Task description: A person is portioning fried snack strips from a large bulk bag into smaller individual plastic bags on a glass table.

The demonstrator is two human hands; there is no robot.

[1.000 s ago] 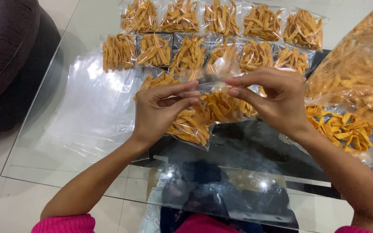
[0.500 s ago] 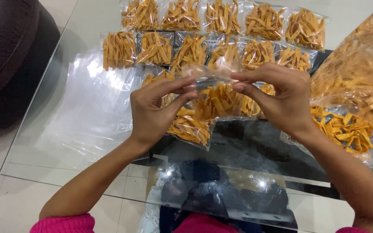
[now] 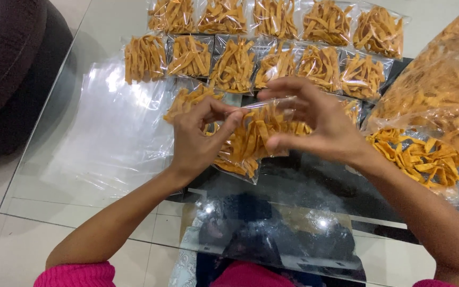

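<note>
My left hand (image 3: 200,139) and my right hand (image 3: 314,125) both pinch the top of a small clear plastic bag (image 3: 253,133) filled with orange snack strips, held just above the glass table (image 3: 43,191). The left thumb and forefinger grip its upper left edge. The right fingers curl around its upper right side and cover part of it. Another filled small bag (image 3: 235,162) lies on the table right under the held one.
Two rows of filled small bags (image 3: 272,45) lie across the table's far side. A stack of empty clear bags (image 3: 112,122) lies at the left. A big clear bag of loose orange strips (image 3: 431,111) sits at the right. A dark cushion (image 3: 3,58) is beyond the left edge.
Both hands have moved closer together and lowered slightly. The right hand has wrapped around the bag's top, and the bag's open mouth has been folded or gathered.
</note>
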